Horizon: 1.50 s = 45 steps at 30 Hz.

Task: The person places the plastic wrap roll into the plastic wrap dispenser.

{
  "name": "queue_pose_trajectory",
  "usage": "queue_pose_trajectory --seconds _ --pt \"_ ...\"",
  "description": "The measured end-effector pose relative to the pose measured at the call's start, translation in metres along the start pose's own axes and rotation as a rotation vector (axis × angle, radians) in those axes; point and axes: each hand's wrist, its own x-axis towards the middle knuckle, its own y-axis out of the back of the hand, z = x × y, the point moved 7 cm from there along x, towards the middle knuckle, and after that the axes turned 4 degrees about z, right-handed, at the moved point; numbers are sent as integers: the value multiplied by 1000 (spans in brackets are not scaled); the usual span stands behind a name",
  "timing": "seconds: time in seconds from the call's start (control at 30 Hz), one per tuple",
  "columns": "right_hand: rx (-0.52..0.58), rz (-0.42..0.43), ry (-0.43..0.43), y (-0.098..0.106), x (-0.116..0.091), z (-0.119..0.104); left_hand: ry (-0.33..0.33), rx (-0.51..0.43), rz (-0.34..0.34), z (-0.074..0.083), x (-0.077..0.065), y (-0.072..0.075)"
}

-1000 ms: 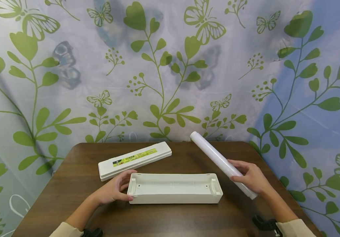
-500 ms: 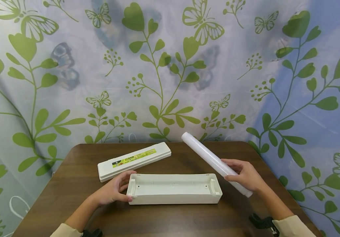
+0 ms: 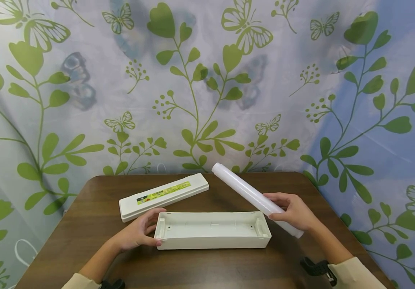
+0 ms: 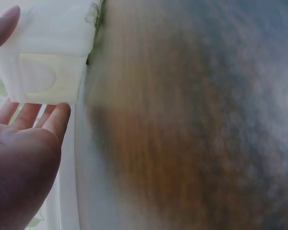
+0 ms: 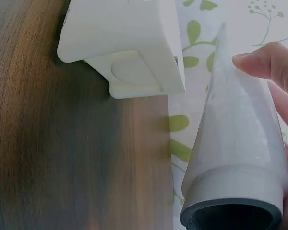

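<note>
A long white box (image 3: 212, 243) stands on the table, its top uncovered and its inside bare. My left hand (image 3: 139, 232) grips the box's left end, thumb at the front corner and fingers behind; the left wrist view shows the thumb and fingers around that end (image 4: 50, 76). In my right hand (image 3: 294, 212) is a roll of clear plastic film (image 3: 245, 190), slanting up to the far left, held thumb against fingers near its lower part. Its hollow core end (image 5: 233, 213) faces the right wrist camera. The roll is right of the box and raised off the table.
A white lid (image 3: 164, 196) with a yellow-green label lies slantwise behind the box on the left. The brown wooden table (image 3: 207, 269) reaches back to a hanging curtain (image 3: 193, 100) printed with leaves and butterflies.
My right hand has shifted left with the film roll, so its upper end is closer to the box and lid. The left hand, box and lid stay about where they were.
</note>
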Motion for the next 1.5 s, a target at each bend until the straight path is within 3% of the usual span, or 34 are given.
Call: queue_pose_trajectory --seconds 0.77,1.5 --pt "108 -180 84 -30 16 -22 -11 25 -4 -1 0 2" --pt "149 -275 109 -47 28 -35 19 19 2 0 2 1"
